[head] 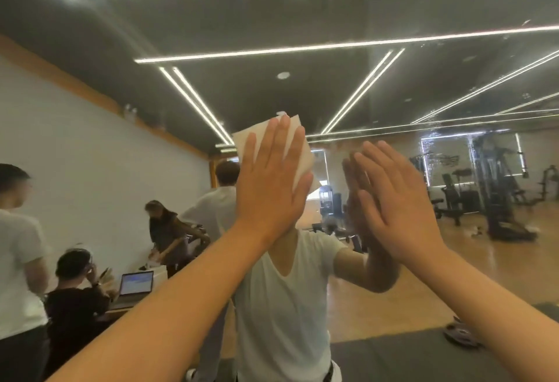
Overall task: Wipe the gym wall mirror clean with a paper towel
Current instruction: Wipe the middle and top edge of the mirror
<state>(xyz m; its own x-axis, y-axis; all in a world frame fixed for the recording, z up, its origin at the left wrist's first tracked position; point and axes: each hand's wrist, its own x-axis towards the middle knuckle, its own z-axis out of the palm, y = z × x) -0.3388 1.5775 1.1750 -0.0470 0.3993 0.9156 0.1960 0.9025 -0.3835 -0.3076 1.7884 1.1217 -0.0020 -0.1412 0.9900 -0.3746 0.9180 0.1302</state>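
The left hand (269, 181) presses flat, fingers straight and pointing up, on a white paper towel (242, 141) held against the mirror (332, 88). The right hand (399, 200) lies open just beside it, its fingertips meeting their own reflection in the glass. The mirror reflects a person in a white T-shirt, long ceiling light strips (302, 48), weight machines (496, 188) on a wooden floor at the right, and people near an open laptop (136, 283) at lower left.

White paper towel (241, 141), white, perhaps pale grey, reflected T-shirt (284, 306), dark grey ceiling (272, 18), orange-trimmed white wall (90, 154).
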